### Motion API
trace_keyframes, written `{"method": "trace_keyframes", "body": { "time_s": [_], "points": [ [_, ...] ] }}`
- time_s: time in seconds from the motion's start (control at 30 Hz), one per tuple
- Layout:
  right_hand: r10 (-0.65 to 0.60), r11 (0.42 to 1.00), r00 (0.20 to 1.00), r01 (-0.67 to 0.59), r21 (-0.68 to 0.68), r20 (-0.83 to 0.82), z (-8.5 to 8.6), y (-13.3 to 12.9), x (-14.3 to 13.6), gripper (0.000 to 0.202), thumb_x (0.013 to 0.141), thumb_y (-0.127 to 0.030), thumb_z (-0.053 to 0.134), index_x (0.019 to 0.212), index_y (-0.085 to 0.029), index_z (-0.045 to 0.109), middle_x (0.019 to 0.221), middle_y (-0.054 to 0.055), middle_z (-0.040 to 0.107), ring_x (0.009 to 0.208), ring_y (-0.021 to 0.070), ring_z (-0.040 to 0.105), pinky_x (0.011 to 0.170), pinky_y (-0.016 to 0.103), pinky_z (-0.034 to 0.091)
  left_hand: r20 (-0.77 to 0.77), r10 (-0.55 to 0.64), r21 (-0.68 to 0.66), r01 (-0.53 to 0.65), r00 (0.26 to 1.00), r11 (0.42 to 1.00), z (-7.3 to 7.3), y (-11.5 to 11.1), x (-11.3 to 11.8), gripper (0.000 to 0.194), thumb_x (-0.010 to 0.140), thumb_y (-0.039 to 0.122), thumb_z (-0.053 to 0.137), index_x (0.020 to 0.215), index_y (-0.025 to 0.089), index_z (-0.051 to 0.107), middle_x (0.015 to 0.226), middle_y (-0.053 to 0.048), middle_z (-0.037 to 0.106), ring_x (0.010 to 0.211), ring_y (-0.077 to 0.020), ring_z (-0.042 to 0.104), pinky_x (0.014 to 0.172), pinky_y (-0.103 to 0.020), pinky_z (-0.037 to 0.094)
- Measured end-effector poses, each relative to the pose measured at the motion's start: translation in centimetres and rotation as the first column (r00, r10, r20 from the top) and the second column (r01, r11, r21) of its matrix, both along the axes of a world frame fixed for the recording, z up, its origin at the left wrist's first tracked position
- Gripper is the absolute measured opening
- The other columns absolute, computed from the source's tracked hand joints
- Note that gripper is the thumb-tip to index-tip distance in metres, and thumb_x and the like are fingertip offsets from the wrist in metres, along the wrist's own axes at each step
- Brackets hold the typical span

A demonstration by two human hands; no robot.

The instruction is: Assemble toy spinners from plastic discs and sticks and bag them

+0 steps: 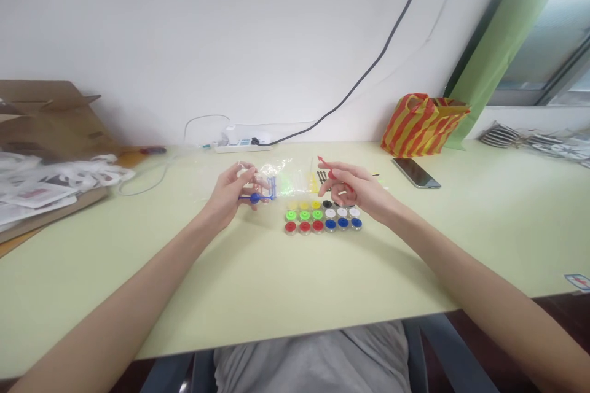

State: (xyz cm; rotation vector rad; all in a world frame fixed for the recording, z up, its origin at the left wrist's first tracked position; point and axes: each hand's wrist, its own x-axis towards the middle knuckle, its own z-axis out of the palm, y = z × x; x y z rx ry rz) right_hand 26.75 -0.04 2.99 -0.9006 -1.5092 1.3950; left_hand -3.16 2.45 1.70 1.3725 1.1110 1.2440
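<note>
My left hand (233, 187) is closed, with a blue stick piece with a round hub (255, 198) held low in its fingers. Something clear and shiny is at its fingertips, too small to name. My right hand (353, 185) is closed on a red arrow-shaped piece (330, 173), its pointed tip sticking up to the left. Between and below the hands, small round discs with clear bases stand in rows: red (304, 227), green (304, 215), yellow (303, 206), blue (342, 223), white (342, 213) and black (327, 204), some partly hidden by my right hand.
Clear plastic bags (295, 169) lie behind the discs, with black arrow pieces (321, 179) near them. A phone (416, 172) and a striped bag (421, 126) are at the right. A power strip (242, 144) lies by the wall; a cardboard box (50, 116) is left.
</note>
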Motion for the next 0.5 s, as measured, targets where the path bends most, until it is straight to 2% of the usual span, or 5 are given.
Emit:
{"method": "trace_keyframes", "body": {
  "time_s": [0.1, 0.2, 0.27, 0.4, 0.5],
  "points": [
    [0.031, 0.998, 0.999, -0.033, 0.049, 0.043, -0.03, 0.10, 0.15, 0.039, 0.095, -0.052, 0.065, 0.118, -0.023, 0.055, 0.083, 0.005, 0.076, 0.053, 0.0108, 0.056, 0.046, 0.023, 0.028, -0.002, 0.004, 0.014, -0.004, 1.000, 1.000, -0.14, 0.21, -0.14, 0.038, 0.084, 0.052, 0.076, 0.098, 0.022, 0.056, 0.083, -0.006, 0.076, 0.058, -0.0219, 0.072, 0.040, -0.025, 0.051],
    [0.049, 0.994, 0.997, -0.056, 0.094, 0.067, 0.11, 0.18, 0.30, 0.040, 0.091, -0.054, 0.069, 0.108, -0.022, 0.053, 0.089, 0.009, 0.078, 0.055, 0.0122, 0.062, 0.045, 0.023, 0.024, -0.007, -0.002, 0.012, 0.002, 1.000, 1.000, -0.27, 0.33, -0.19, 0.037, 0.084, 0.051, 0.076, 0.097, 0.022, 0.057, 0.084, -0.007, 0.076, 0.058, -0.0218, 0.071, 0.040, -0.025, 0.050],
    [0.020, 0.993, 0.996, -0.030, 0.115, 0.091, 0.29, 0.18, 0.41, 0.040, 0.090, -0.055, 0.070, 0.106, -0.020, 0.057, 0.090, 0.011, 0.079, 0.057, 0.0127, 0.063, 0.045, 0.023, 0.025, -0.005, 0.015, 0.011, -0.015, 1.000, 1.000, -0.32, 0.41, -0.22, 0.037, 0.084, 0.051, 0.076, 0.096, 0.022, 0.057, 0.086, -0.008, 0.077, 0.058, -0.0218, 0.071, 0.041, -0.025, 0.050],
    [-0.074, 0.983, 0.981, 0.041, 0.181, 0.180, 0.66, 0.12, 0.74, 0.040, 0.091, -0.053, 0.070, 0.109, -0.017, 0.067, 0.084, 0.010, 0.078, 0.058, 0.0124, 0.062, 0.048, 0.024, 0.033, 0.016, 0.069, 0.023, -0.070, 0.997, 0.997, -0.36, 0.64, -0.44, 0.034, 0.085, 0.048, 0.075, 0.097, 0.021, 0.058, 0.092, -0.009, 0.078, 0.060, -0.0208, 0.073, 0.045, -0.025, 0.052],
    [-0.106, 0.964, 0.956, 0.032, 0.265, 0.273, 0.76, 0.11, 0.98, 0.041, 0.092, -0.052, 0.067, 0.113, -0.016, 0.072, 0.083, 0.008, 0.077, 0.058, 0.0129, 0.062, 0.055, 0.026, 0.043, 0.023, 0.111, 0.024, -0.112, 0.994, 0.993, -0.38, 0.82, -0.68, 0.032, 0.085, 0.046, 0.075, 0.099, 0.021, 0.059, 0.092, -0.009, 0.078, 0.059, -0.0197, 0.072, 0.046, -0.025, 0.053]
  ]
}}
